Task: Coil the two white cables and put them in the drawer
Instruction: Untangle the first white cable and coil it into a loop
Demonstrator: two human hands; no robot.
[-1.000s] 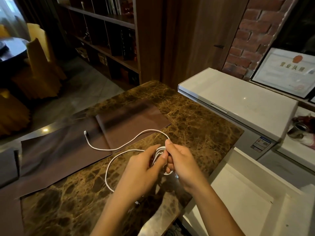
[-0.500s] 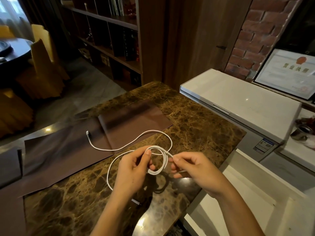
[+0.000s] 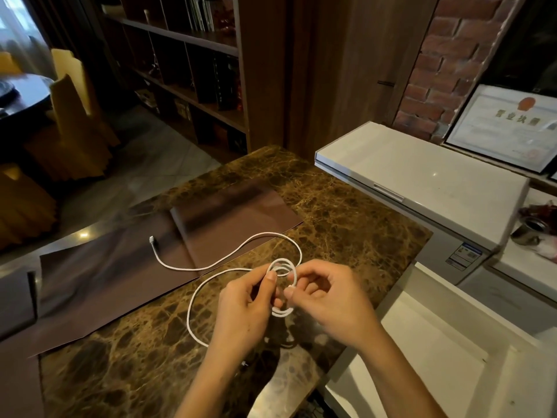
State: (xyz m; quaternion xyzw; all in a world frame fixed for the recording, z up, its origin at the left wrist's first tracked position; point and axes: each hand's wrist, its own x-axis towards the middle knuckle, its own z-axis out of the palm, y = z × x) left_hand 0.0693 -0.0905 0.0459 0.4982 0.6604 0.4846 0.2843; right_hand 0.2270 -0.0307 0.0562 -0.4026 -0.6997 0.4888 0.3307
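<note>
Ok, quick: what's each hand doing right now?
Left hand: closed on the small coil of the white cable.
Right hand: pinching the same cable beside the coil.

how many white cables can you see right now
1. The white cable is partly coiled between the left hand and right hand, its loose end trailing across the countertop. A second may be hidden.

Glossy veined brown marble counter (image 3: 346,218), matt brown mat (image 3: 120,276), smooth white cable (image 3: 211,263), rough red brick wall (image 3: 446,55)
</note>
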